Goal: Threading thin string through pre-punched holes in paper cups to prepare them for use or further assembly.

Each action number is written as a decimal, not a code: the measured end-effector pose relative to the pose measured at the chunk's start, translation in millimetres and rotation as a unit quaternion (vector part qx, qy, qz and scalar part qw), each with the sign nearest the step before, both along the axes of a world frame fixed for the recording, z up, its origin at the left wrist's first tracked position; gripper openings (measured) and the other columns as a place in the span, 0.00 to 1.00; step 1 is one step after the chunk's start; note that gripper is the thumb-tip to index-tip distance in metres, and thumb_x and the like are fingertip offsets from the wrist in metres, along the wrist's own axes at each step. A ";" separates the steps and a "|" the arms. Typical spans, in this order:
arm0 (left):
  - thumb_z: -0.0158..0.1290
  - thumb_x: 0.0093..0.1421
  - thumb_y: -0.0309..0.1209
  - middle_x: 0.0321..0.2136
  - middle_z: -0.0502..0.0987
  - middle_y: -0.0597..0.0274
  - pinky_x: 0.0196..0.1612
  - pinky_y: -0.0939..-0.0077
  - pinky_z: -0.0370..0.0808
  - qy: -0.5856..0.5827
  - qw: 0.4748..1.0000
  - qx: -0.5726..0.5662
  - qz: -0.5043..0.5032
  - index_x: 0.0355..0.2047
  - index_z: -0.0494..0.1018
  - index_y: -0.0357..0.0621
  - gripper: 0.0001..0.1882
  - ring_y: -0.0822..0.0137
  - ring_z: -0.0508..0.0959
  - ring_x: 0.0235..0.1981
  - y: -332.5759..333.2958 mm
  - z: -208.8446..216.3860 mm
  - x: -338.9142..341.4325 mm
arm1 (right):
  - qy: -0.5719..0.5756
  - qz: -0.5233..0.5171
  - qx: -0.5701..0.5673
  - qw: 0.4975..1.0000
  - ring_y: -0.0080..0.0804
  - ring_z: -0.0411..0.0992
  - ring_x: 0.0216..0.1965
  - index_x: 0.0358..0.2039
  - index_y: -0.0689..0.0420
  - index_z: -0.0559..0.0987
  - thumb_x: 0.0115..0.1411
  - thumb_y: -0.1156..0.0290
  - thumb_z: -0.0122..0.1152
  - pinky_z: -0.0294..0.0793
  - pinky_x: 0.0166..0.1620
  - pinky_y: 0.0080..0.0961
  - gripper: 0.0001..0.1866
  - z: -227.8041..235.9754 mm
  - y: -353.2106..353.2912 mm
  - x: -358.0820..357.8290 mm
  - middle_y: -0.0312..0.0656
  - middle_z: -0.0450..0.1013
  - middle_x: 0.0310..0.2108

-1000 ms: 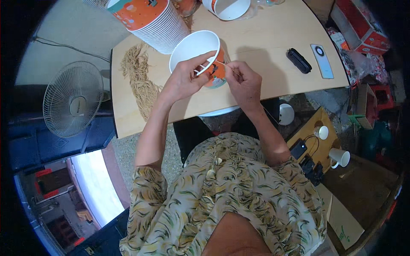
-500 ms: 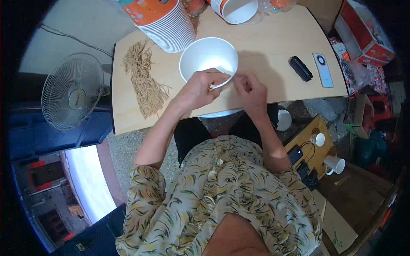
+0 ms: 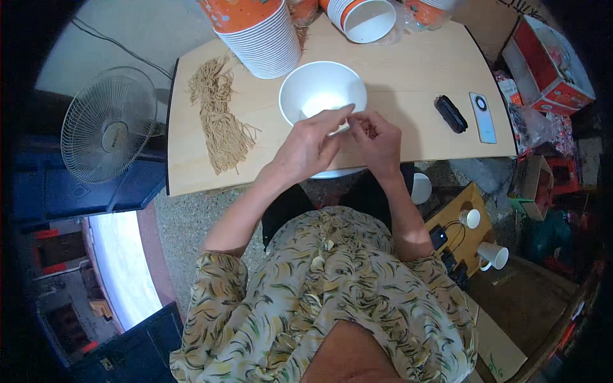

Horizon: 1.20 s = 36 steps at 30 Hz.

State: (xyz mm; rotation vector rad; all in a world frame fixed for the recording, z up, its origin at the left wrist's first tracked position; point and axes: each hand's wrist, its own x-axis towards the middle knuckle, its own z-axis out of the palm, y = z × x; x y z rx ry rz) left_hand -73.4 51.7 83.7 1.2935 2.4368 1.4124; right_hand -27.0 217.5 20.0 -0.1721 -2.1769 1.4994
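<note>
A white-lined paper bucket (image 3: 322,80) stands on the table in front of me, its round mouth facing up toward me. At its near rim is my left hand (image 3: 303,147), fingers stretched toward the right and the thumb apart. My right hand (image 3: 381,143) is closed in a pinch just beside the rim. Whatever lies between its fingertips is too small to make out. The two hands' fingertips nearly meet. Left of the bucket lies a bundle of tan cords (image 3: 220,124), loosely spread.
A tall stack of orange and white paper buckets (image 3: 262,48) rises behind the bundle. More buckets (image 3: 367,19) lie at the far edge. A black case (image 3: 451,113) and a phone (image 3: 483,118) rest at right. A fan (image 3: 115,131) stands left of the table (image 3: 408,57).
My left hand has loosened from the bucket's rim and its fingers have straightened toward the right hand. The right hand keeps its pinch. The whole view has shifted slightly.
</note>
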 end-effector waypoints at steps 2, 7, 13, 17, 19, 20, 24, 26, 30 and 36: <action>0.55 0.55 0.18 0.46 0.78 0.46 0.43 0.65 0.80 -0.011 0.999 0.009 0.034 0.57 0.70 0.41 0.27 0.51 0.81 0.42 -8.0 0.1 -6.1 | -0.012 -0.006 0.023 1.000 0.11 0.65 0.22 0.35 0.62 0.81 0.59 0.74 0.65 0.65 0.26 0.14 0.05 -0.5 -2.2 -1.2 0.28 0.71 0.20; 0.58 0.56 0.27 0.49 0.78 0.48 0.45 0.70 0.77 0.276 0.927 -0.049 0.248 0.54 0.74 0.41 0.24 0.60 0.81 0.43 -34.7 -32.3 -94.1 | -0.029 0.019 0.030 0.999 0.11 0.67 0.23 0.32 0.62 0.80 0.59 0.75 0.64 0.67 0.26 0.15 0.04 9.2 -9.0 -1.9 0.30 0.72 0.19; 0.57 0.55 0.28 0.43 0.81 0.49 0.46 0.72 0.76 -0.132 0.983 0.010 0.129 0.51 0.76 0.39 0.22 0.64 0.81 0.41 -32.7 -61.2 -146.7 | -0.004 0.013 0.036 0.999 0.19 0.69 0.19 0.29 0.60 0.79 0.58 0.73 0.64 0.68 0.24 0.22 0.05 2.7 -22.6 -5.4 0.34 0.72 0.17; 0.55 0.56 0.27 0.37 0.83 0.51 0.43 0.71 0.77 -0.140 0.977 0.020 0.160 0.49 0.78 0.39 0.19 0.64 0.82 0.37 -31.0 -66.5 -149.4 | -0.001 0.010 0.060 0.998 0.28 0.71 0.16 0.26 0.58 0.78 0.56 0.72 0.65 0.68 0.21 0.28 0.06 8.4 -25.8 -4.3 0.38 0.71 0.15; 0.55 0.57 0.28 0.36 0.83 0.51 0.42 0.71 0.78 -0.139 0.977 0.027 0.158 0.48 0.78 0.39 0.18 0.64 0.83 0.36 -28.1 -63.0 -146.7 | -0.006 0.003 0.055 0.998 0.28 0.71 0.16 0.26 0.58 0.78 0.56 0.72 0.65 0.68 0.22 0.28 0.06 8.6 -26.1 -3.4 0.38 0.71 0.14; 0.55 0.57 0.28 0.35 0.83 0.50 0.41 0.71 0.78 -0.122 0.979 0.007 0.165 0.48 0.78 0.40 0.17 0.64 0.83 0.35 -24.1 -59.6 -144.5 | -0.011 -0.003 0.049 0.999 0.28 0.70 0.16 0.26 0.58 0.78 0.56 0.72 0.65 0.67 0.22 0.28 0.06 8.1 -25.3 -3.0 0.38 0.70 0.14; 0.55 0.58 0.31 0.34 0.83 0.50 0.41 0.70 0.78 -0.067 0.978 -0.031 0.195 0.46 0.79 0.45 0.16 0.60 0.83 0.35 -22.2 -55.0 -143.4 | -0.001 0.005 0.029 1.000 0.28 0.70 0.15 0.26 0.58 0.78 0.56 0.72 0.65 0.67 0.21 0.29 0.05 6.1 -26.9 -5.0 0.38 0.70 0.14; 0.55 0.58 0.33 0.34 0.83 0.51 0.41 0.68 0.78 -0.055 0.977 -0.050 0.199 0.46 0.78 0.47 0.15 0.58 0.83 0.35 -15.2 -49.6 -141.3 | -0.016 0.005 0.054 0.998 0.27 0.69 0.15 0.27 0.58 0.78 0.56 0.71 0.65 0.66 0.21 0.28 0.05 7.9 -24.3 -3.5 0.38 0.70 0.14; 0.55 0.59 0.36 0.36 0.83 0.53 0.42 0.63 0.78 -0.035 0.975 -0.078 0.205 0.46 0.78 0.53 0.15 0.53 0.83 0.37 -8.1 -47.3 -139.1 | -0.007 0.008 0.057 0.998 0.27 0.69 0.15 0.27 0.58 0.78 0.56 0.71 0.65 0.65 0.20 0.28 0.05 8.8 -22.9 -3.1 0.38 0.69 0.14; 0.53 0.59 0.38 0.36 0.82 0.52 0.41 0.59 0.78 -0.015 0.973 -0.079 0.217 0.45 0.78 0.56 0.14 0.50 0.82 0.37 -12.3 -50.5 -140.4 | -0.015 0.010 0.040 0.999 0.27 0.68 0.13 0.28 0.58 0.78 0.56 0.71 0.65 0.64 0.19 0.28 0.05 6.1 -25.9 -3.4 0.37 0.69 0.13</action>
